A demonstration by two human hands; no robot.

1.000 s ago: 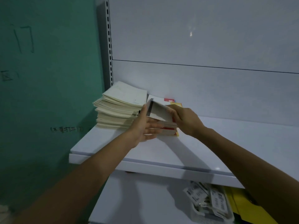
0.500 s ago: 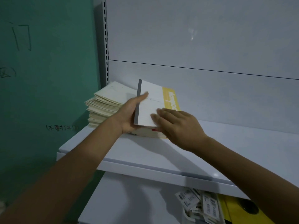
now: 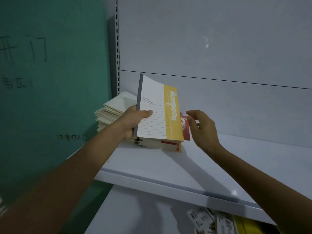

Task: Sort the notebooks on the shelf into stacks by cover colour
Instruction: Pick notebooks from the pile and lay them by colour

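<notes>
My left hand [image 3: 135, 122] grips a white notebook with a yellow band [image 3: 157, 108] by its grey spine edge, thumb on the cover, and holds it tilted up above a low stack of notebooks [image 3: 162, 145]. A red-banded notebook [image 3: 185, 128] shows on that stack just behind the yellow one. My right hand [image 3: 201, 128] hovers open to the right of the lifted notebook, fingers loosely spread, holding nothing. A tall pile of cream-covered notebooks [image 3: 112, 111] sits at the shelf's back left corner.
The white shelf board [image 3: 219, 166] stretches bare to the right. A teal wall with handwriting [image 3: 50, 81] stands on the left, beside the slotted upright [image 3: 117, 48]. The lower shelf holds white packets [image 3: 207, 220] and something yellow [image 3: 248, 225].
My left hand has lifted the yellow-banded notebook higher off the stack and tilted it up. My right hand has come off its cover and moved to the right.
</notes>
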